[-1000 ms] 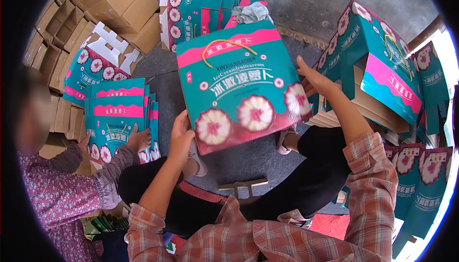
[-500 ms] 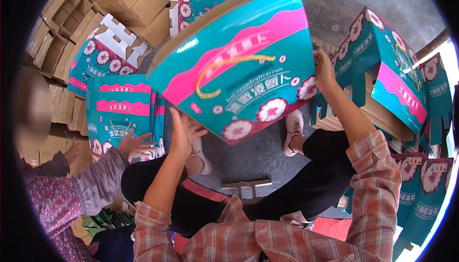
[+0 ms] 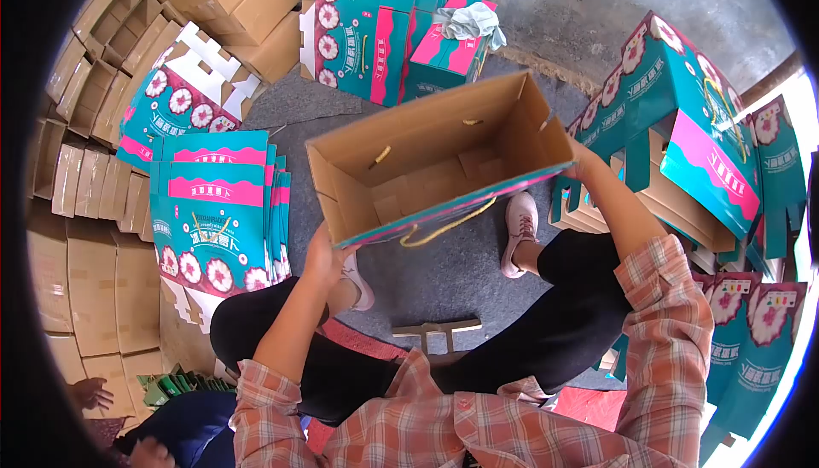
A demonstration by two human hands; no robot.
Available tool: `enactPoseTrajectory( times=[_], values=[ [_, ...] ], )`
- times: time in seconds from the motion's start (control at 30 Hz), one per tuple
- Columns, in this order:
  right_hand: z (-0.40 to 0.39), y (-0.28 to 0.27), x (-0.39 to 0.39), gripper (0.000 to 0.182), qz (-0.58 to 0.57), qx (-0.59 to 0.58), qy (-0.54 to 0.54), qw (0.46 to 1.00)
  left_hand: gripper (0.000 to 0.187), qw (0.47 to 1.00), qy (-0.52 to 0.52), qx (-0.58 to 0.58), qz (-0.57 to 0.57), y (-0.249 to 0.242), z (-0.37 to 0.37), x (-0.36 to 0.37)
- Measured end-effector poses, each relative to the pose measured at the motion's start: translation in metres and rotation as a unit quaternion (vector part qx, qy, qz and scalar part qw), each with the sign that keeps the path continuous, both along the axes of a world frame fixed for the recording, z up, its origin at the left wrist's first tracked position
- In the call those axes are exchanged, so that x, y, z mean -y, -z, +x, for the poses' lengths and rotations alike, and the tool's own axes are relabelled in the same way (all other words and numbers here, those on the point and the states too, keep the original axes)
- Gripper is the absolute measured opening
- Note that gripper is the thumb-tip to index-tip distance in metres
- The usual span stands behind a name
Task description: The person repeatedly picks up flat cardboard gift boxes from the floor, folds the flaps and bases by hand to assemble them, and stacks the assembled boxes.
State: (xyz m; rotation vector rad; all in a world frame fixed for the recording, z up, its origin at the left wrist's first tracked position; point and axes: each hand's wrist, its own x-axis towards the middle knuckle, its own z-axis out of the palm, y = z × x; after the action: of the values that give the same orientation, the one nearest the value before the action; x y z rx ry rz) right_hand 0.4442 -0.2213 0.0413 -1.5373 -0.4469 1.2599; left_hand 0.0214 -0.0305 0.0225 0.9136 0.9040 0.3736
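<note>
An open-topped cardboard gift box [image 3: 426,165] is held between my two hands, its mouth tilted up toward me so the bare brown inside shows. Two yellow rope ends are knotted through its far wall, and a yellow rope handle [image 3: 448,222] hangs on the near teal-and-pink side. My left hand [image 3: 324,256] grips the near left corner, its fingers partly hidden by the box. At the right end, my right hand [image 3: 583,162] holds the edge, its fingers largely out of sight.
Flat printed box sheets [image 3: 217,212] are stacked at left, beside brown cartons [image 3: 90,280]. A printed box with a crumpled cloth [image 3: 471,23] stands at the back. Assembled boxes [image 3: 674,101] are piled at right. A co-worker's hand [image 3: 92,394] shows at lower left.
The box has come down and tipped, so its inside now faces me instead of its printed side. My left hand has closed on its corner. The co-worker's hands have drawn back to lower left.
</note>
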Motion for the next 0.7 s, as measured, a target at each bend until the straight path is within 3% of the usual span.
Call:
enactPoseTrajectory(
  times=[0.1, 0.17, 0.2, 0.23, 0.4, 0.43, 0.47, 0.5, 0.53, 0.57, 0.63, 0.7],
  values=[
    [-0.006, 0.0, -0.015, 0.075, -0.056, -0.05, -0.007, 0.997, 0.061, 0.998, -0.023, -0.058, -0.018, 0.0, 0.014, 0.006],
    [-0.012, -0.009, -0.021, 0.077, -0.217, 0.053, -0.025, 0.974, 0.061, 0.995, -0.013, -0.098, -0.03, 0.002, 0.023, 0.008],
    [-0.018, -0.014, -0.023, 0.089, -0.2, 0.102, -0.057, 0.973, 0.062, 0.99, 0.001, -0.14, 0.021, 0.005, 0.028, 0.011],
    [-0.022, -0.02, -0.028, 0.089, -0.203, 0.104, -0.061, 0.972, 0.063, 0.981, 0.016, -0.18, 0.072, 0.008, 0.033, 0.012],
    [-0.038, -0.024, -0.053, 0.091, -0.189, 0.363, -0.179, 0.895, 0.063, 0.977, 0.032, -0.135, 0.161, 0.013, 0.046, 0.003],
    [-0.041, -0.024, -0.054, 0.091, -0.19, 0.362, -0.18, 0.895, 0.063, 0.942, 0.049, -0.158, 0.292, 0.011, 0.048, 0.0],
    [-0.044, -0.025, -0.055, 0.087, -0.191, 0.429, -0.206, 0.858, 0.064, 0.888, 0.066, -0.178, 0.418, 0.009, 0.05, 0.0],
    [-0.047, -0.028, -0.057, 0.083, -0.191, 0.494, -0.231, 0.816, 0.064, 0.888, 0.067, -0.179, 0.417, 0.008, 0.052, 0.001],
    [-0.054, -0.031, -0.059, 0.064, -0.225, 0.534, -0.247, 0.777, 0.064, 0.86, 0.087, -0.175, 0.471, 0.008, 0.054, 0.004],
    [-0.057, -0.031, -0.058, 0.064, -0.225, 0.533, -0.248, 0.777, 0.065, 0.828, 0.106, -0.17, 0.523, 0.007, 0.056, 0.005],
    [-0.063, -0.03, -0.057, 0.047, -0.209, 0.604, -0.295, 0.71, 0.067, 0.845, 0.161, -0.191, 0.472, 0.005, 0.059, 0.005],
    [-0.07, -0.033, -0.056, 0.041, -0.21, 0.607, -0.325, 0.695, 0.068, 0.857, 0.215, -0.211, 0.418, 0.005, 0.06, 0.002]
  ],
)
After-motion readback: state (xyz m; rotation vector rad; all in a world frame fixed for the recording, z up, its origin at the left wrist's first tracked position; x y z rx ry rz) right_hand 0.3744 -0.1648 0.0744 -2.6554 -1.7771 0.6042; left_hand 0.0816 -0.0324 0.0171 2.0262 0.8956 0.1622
